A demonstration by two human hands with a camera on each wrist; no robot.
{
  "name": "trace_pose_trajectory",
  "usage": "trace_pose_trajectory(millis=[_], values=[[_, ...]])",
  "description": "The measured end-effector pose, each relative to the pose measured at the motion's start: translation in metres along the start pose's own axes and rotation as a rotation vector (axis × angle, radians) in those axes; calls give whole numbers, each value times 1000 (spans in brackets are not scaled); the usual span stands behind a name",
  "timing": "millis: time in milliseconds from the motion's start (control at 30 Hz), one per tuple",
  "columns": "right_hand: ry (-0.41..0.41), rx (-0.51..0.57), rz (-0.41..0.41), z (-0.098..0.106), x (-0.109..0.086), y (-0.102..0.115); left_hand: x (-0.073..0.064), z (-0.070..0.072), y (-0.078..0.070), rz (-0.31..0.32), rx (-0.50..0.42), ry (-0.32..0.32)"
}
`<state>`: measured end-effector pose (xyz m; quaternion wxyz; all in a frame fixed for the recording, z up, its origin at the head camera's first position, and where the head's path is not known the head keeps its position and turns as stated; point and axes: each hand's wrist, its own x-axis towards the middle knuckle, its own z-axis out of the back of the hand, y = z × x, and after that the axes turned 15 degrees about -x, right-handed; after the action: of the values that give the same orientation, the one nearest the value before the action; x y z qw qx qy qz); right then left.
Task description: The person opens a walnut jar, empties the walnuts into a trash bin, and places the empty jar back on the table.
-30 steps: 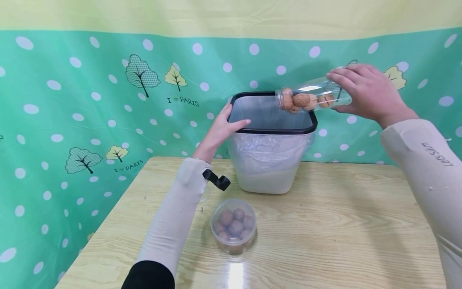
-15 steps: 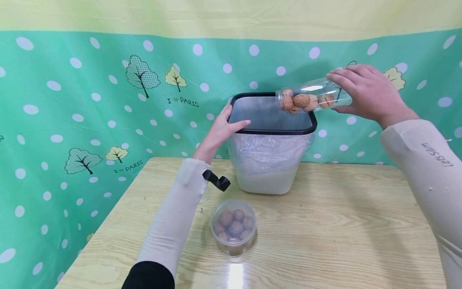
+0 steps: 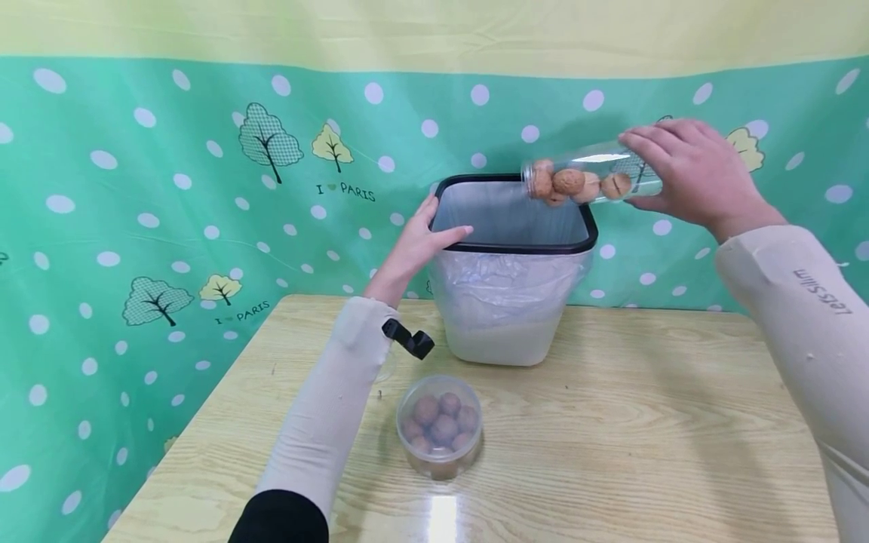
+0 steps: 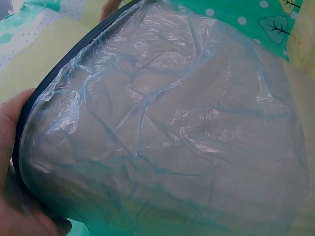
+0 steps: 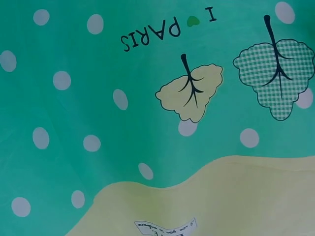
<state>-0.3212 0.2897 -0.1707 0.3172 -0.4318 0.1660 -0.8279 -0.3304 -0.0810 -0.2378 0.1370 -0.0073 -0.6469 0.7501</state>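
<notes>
My right hand (image 3: 702,175) grips a clear jar (image 3: 604,160) by its base end. The jar lies nearly level, its mouth over the right part of a trash bin (image 3: 502,339). Several walnuts (image 3: 569,182) rest along the jar's lower side, bunched toward the mouth. At the bin's left side, my left hand (image 3: 422,232) holds the black rim (image 3: 529,247), thumb over the front edge. A thin plastic liner (image 4: 162,98) folds down outside the bin, filling most of the left wrist view. Neither the right hand nor the jar shows in the right wrist view.
A round clear tub (image 3: 441,461) of walnut-like balls stands on the wooden table (image 3: 645,422) in front of the bin. Part of a clear round piece (image 3: 385,369) shows beside the left sleeve. A green dotted curtain (image 3: 204,136) hangs close behind the bin.
The jar's mouth end has risen slightly and the jar lies a little closer to level, walnuts still inside. My left hand keeps its place on the bin's rim.
</notes>
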Motion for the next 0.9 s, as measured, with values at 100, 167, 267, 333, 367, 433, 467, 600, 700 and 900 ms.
trace_pose_trajectory(millis=[100,167,267,333,367,433,467,600,700,900], values=[[22,6,-4,2,1,0,0,0,-1,-2,-4,3],[39,22,-4,3,1,-1,0,0,-2,-3,-7,4],[47,34,-9,3,2,-1,-1,0,-3,0,-6,2],[46,41,-13,3,3,-2,-1,0,-4,-1,-5,0],[51,45,-16,4,3,-2,-1,0,-4,-1,-4,0],[73,38,-21,4,3,-3,-1,0,-4,3,-3,1],[81,33,-23,4,2,-3,-1,0,-4,5,-6,1],[108,21,-29,4,2,-3,-1,0,-4,3,-16,3],[116,19,-33,4,3,-3,0,0,-3,-3,-22,1],[131,36,-43,3,3,-4,3,0,-2,-7,-11,-3]])
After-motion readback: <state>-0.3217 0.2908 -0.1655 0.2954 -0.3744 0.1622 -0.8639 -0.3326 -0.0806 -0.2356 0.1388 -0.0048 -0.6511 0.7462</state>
